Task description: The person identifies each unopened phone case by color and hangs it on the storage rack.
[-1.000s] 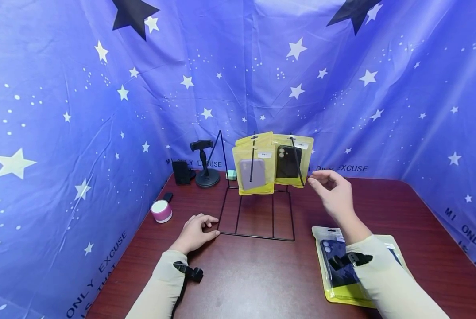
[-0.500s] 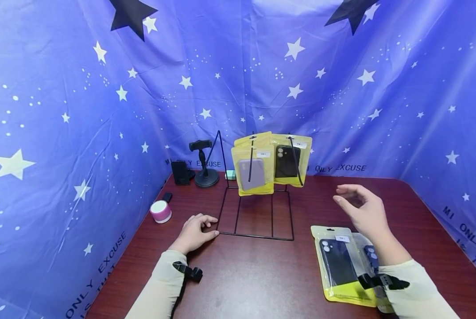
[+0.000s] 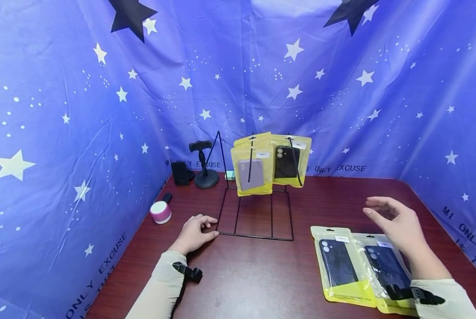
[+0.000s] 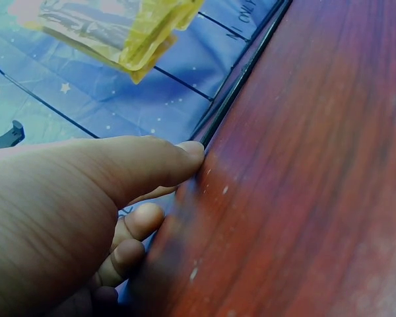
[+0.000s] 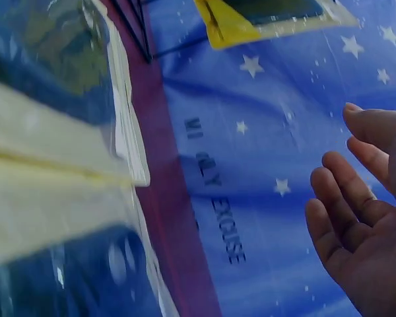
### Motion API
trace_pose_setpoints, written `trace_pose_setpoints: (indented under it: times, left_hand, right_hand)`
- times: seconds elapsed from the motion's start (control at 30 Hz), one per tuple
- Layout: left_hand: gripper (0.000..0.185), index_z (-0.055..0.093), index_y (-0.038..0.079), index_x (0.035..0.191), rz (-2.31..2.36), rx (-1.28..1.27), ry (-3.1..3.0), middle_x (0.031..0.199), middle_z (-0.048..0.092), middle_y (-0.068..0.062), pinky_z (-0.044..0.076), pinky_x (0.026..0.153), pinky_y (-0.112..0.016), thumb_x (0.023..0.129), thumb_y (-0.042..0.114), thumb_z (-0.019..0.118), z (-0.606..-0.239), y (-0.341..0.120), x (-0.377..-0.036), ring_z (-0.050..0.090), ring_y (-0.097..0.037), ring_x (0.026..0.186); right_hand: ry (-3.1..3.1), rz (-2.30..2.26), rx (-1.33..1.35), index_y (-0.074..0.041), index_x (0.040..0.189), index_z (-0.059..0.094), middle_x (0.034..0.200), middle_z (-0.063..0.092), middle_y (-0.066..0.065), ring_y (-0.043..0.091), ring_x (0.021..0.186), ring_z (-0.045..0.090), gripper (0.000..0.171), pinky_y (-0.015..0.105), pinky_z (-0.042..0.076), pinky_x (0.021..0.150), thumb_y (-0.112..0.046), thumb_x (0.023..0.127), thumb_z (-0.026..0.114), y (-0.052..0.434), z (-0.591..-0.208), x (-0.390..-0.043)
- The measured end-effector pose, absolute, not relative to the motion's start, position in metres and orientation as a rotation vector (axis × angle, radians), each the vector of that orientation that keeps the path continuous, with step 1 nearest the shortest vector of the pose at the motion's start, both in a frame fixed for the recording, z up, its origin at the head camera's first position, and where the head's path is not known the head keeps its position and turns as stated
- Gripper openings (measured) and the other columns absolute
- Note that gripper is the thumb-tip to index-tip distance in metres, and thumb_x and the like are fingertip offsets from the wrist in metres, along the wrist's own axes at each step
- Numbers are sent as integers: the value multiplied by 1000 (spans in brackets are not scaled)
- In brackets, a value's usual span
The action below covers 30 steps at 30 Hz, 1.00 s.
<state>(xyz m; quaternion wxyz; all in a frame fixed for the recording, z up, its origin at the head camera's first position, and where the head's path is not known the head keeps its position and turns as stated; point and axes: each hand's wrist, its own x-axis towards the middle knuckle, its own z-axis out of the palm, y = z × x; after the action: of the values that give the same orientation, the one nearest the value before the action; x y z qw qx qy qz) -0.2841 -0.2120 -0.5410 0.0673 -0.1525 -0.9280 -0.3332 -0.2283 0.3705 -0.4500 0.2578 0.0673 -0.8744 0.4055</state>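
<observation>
A black wire display rack (image 3: 253,236) stands on the table, with yellow phone-case pouches hanging from its hooks. A pouch with a lilac phone case (image 3: 257,177) hangs in front on the left hook; a pouch with a black phone case (image 3: 286,164) is on the right one. My left hand (image 3: 195,232) pinches the rack's front left base corner between thumb and fingers; in the left wrist view the thumb (image 4: 165,158) lies against the rod. My right hand (image 3: 399,226), empty with fingers loosely bent, hovers over two pouches with dark phone cases (image 3: 339,263) lying side by side on the table.
At the back left stand a black phone stand (image 3: 207,177) and a small black block-like object (image 3: 180,173). A pink and white round object (image 3: 160,212) sits near the left table edge. Starry blue cloth (image 3: 238,79) walls the table in.
My right hand has moved away from the hanging black-case pouch, right and down to above the pouches on the table, uncovering more of them. The left hand stays at the rack's corner.
</observation>
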Motion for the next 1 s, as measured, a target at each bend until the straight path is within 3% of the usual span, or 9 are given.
trace_pose_setpoints:
  times: [0.17, 0.37, 0.77, 1.0]
  left_hand:
    - [34, 77, 27, 116, -1014, -463, -2794, 91, 57, 13, 37, 89, -42, 85, 32, 89, -541, -212, -284, 51, -13, 93]
    - [33, 77, 28, 115, -1039, -466, -2788, 91, 56, 13, 37, 89, -44, 85, 33, 89, -540, -212, -282, 51, -13, 93]
    - [33, 77, 26, 115, -1033, -463, -2797, 91, 56, 12, 37, 88, -44, 85, 32, 88, -537, -211, -281, 51, -13, 94]
    - [33, 77, 27, 115, -1025, -461, -2801, 91, 56, 12, 38, 88, -43, 85, 33, 88, -537, -211, -281, 51, -13, 94]
  right_hand:
    - [-2412, 1058, 130, -7, 125, 71, 99, 69, -26, -6, 81, 60, 35, 12, 44, 68, -19, 93, 82, 392, -454, -221]
    - [-2459, 1094, 72, -8, 126, 70, 99, 66, -32, -7, 81, 61, 35, 12, 45, 67, -21, 95, 81, 419, -466, -214]
    - [-2514, 1296, 9, -9, 126, 69, 100, 68, -30, -9, 86, 61, 32, 11, 47, 69, -18, 96, 79, 447, -497, -212]
    - [-2615, 1280, -12, 1, 131, 65, 102, 68, -27, -10, 87, 60, 43, 14, 49, 68, -24, 97, 78, 456, -509, -212]
